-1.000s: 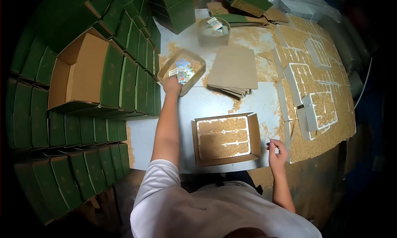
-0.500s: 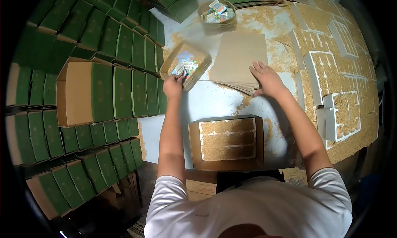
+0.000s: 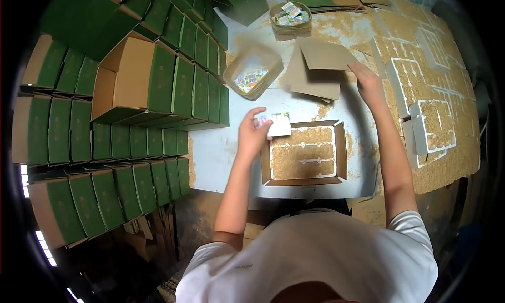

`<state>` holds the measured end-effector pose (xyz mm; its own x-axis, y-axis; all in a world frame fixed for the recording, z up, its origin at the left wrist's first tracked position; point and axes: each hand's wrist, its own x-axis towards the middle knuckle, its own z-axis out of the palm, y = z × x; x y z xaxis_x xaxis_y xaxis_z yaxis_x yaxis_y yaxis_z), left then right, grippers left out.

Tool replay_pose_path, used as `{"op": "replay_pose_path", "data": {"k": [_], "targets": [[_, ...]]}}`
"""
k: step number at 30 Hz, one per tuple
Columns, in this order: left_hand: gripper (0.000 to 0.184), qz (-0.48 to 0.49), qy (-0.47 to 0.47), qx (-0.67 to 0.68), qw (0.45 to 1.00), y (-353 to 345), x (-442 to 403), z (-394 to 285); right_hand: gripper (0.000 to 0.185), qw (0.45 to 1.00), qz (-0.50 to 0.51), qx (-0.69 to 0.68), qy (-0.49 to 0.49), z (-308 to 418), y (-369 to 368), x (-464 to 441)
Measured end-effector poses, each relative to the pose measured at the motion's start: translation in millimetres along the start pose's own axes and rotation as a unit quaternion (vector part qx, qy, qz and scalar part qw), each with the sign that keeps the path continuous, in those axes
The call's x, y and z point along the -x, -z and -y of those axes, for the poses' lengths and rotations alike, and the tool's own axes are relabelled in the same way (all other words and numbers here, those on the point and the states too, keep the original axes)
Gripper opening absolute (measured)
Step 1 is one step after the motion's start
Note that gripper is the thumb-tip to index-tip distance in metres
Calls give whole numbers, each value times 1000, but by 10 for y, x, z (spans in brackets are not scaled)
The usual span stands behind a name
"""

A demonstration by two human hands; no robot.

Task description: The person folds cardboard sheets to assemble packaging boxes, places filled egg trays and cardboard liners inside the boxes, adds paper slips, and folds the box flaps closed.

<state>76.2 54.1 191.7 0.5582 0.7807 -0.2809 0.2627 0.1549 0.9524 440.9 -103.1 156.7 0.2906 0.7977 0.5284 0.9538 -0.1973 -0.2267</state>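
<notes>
Left hand (image 3: 253, 133), thumb and fingers closed on a small white card (image 3: 280, 125) with a coloured edge, hovered over the upper left corner of an open cardboard box (image 3: 341, 150). Inside that box, near the front edge of the pale table (image 3: 210, 166), lay a white-edged tray (image 3: 302, 153) packed with tan, crumbly material. Right hand (image 3: 369, 86), reaching further forward, had its fingertips clamped on the right corner of a brown cardboard sheet (image 3: 329, 56), which was raised at an angle over a stack of similar sheets (image 3: 310, 84). To the left of the stack sat a blurred, tilted basket (image 3: 269, 58) with colourful printed packets (image 3: 252, 79) in it; beyond, a rounder basket (image 3: 291, 37) held more of them. Rows of green boxes (image 3: 184, 87) filled the person's left side, one with its brown interior open. On the right, more white trays (image 3: 414, 119) lay among the same tan material. A white shirt (image 3: 315, 250) showed at the bottom.
</notes>
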Motion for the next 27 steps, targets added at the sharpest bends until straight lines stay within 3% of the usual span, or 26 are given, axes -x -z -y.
{"op": "replay_pose_path", "data": {"k": [2, 4, 6, 9, 10, 12, 13, 14, 16, 18, 20, 21, 22, 24, 27], "targets": [[49, 54, -24, -127, 990, -245, 307, 191, 48, 991, -110, -26, -69, 215, 297, 14], [55, 97, 4, -199, 975, -405, 444, 396, 45, 971, -155, -54, -175, 438, 555, 114], [62, 64, -106, -352, 928, -439, 422, 762, 46, 935, -185, -73, -294, 727, 774, 241], [70, 15, -152, -408, 900, -379, 513, 715, 40, 867, -270, -240, -343, 990, 951, 482], [71, 17, -155, -350, 924, -337, 570, 695, 38, 829, -303, -313, -352, 1091, 976, 600], [72, 22, -153, -234, 960, -230, 660, 634, 38, 772, -262, -436, -382, 1203, 1091, 903], [74, 79, -75, -134, 985, -164, 746, 430, 39, 746, -229, -480, -402, 1293, 1150, 1037], [73, 90, -68, -61, 992, -119, 748, 410, 38, 731, -210, -490, -426, 1410, 1180, 1149], [73, 102, -51, 88, 990, -39, 777, 438, 35, 698, -162, -512, -474, 1695, 1266, 1322], [69, 182, -3, 320, 930, 125, 855, 377, 31, 676, -110, -546, -483, 1769, 1170, 1552], [65, 204, 57, 293, 932, 233, 927, 306, 31, 644, -71, -559, -517, 1865, 1092, 1839], [60, 157, 75, 228, 958, 203, 950, 303, 31, 620, -68, -579, -525, 1884, 1047, 1942], [51, 123, 56, 194, 972, 217, 953, 414, 30, 607, -58, -590, -529, 1909, 1014, 2066], [44, 147, 48, 162, 974, 257, 904, 526, 30, 589, -46, -616, -522, 1903, 913, 2165], [31, 76, 38, 62, 994, 212, 1014, 526, 29, 572, -37, -638, -514, 1888, 812, 2224]]}}
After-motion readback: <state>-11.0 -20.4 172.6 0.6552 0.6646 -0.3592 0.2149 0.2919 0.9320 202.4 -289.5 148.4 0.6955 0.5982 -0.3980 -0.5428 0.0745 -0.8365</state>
